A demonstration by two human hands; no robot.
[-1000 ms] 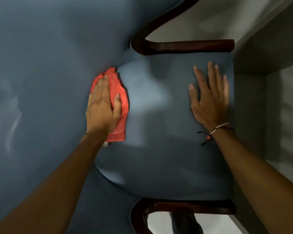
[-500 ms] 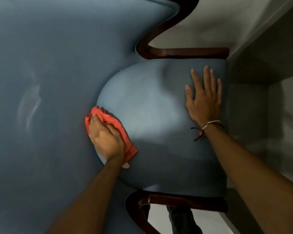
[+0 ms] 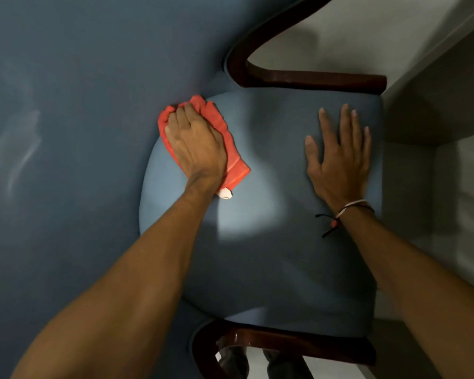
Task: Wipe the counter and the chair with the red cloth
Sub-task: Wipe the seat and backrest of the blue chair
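On the chair seat (image 3: pixel 271 269), the right hand (image 3: pixel 340 157) lies flat, fingers spread, holding nothing. Farther in, the left hand (image 3: pixel 195 143) presses the cloth (image 3: pixel 230 151) where seat meets backrest (image 3: pixel 80 132), fingers curled over it.

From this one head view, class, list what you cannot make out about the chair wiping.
- Head view: most of the red cloth lies under the left hand.
- Counter: not in frame.
- Blue padded chair seat: its legs are hidden beneath it.
- Right hand: its palm side faces down, unseen.
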